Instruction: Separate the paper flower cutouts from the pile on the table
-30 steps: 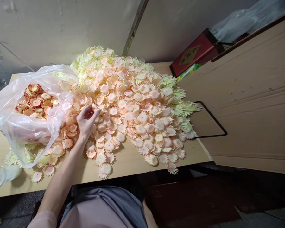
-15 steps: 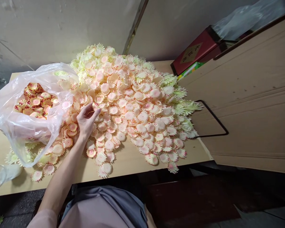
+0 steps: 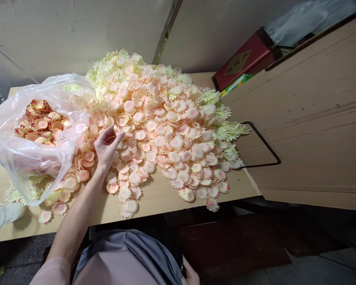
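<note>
A big heap of pink, cream and pale green fabric flower heads [image 3: 166, 118] covers the wooden table [image 3: 160, 200]. My left hand [image 3: 106, 145] rests on the heap's left side, thumb and fingers pinched round one small pink flower head [image 3: 118, 133]. Just left of it an open clear plastic bag [image 3: 32, 158] holds several darker orange-red flower heads [image 3: 40, 122]. Only a sliver of my right hand [image 3: 191, 275] shows at the bottom edge beside my lap, with its fingers hidden.
A large brown cardboard sheet [image 3: 314, 130] leans on the right, with a black wire frame [image 3: 262, 144] against it. A red box [image 3: 240, 63] sits at the back right. A clear glass [image 3: 1, 215] lies at the table's front left corner.
The view has shifted slightly; my left hand stays pinched at the same spot on the heap. A bit of my right hand has come into view at the bottom.
</note>
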Tool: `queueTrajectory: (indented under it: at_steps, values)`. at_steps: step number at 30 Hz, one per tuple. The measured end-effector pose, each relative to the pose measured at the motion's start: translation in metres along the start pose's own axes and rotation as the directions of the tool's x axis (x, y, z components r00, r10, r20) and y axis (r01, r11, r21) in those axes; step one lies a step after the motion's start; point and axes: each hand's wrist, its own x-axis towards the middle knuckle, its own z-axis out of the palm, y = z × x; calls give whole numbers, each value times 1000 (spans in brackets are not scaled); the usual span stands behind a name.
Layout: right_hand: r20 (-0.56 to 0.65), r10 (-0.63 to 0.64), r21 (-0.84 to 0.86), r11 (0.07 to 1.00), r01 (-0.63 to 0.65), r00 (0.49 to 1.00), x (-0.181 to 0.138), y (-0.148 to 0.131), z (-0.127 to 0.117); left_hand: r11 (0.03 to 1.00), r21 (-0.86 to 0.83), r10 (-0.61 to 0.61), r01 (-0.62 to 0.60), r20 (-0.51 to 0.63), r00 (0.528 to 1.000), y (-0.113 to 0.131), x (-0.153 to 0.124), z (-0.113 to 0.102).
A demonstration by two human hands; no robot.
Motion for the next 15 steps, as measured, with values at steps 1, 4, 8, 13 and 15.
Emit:
queueTrajectory:
  at_steps: [1, 4, 8, 13, 15]
  values:
    - [3, 13, 36, 999, -13, 1000, 3, 1, 2, 1000, 1, 3, -3, -1, 1000, 0, 0, 0]
    - [32, 20, 143, 989, -24, 999, 6, -6, 2, 1000, 18, 16, -16, 4, 1000, 0, 0, 0]
    - [196, -10, 9, 1000, 9, 981, 14, -30, -22, 1000, 2, 14, -14, 13, 1000, 0, 0, 0]
    - [192, -21, -252, 965, 69, 981, 18, -77, -72, 999, -6, 34, -34, 35, 999, -3, 2, 1]
    - [209, -44, -136, 988, 73, 977, 10, -104, -78, 999, -10, 39, -39, 34, 999, -4, 2, 1]
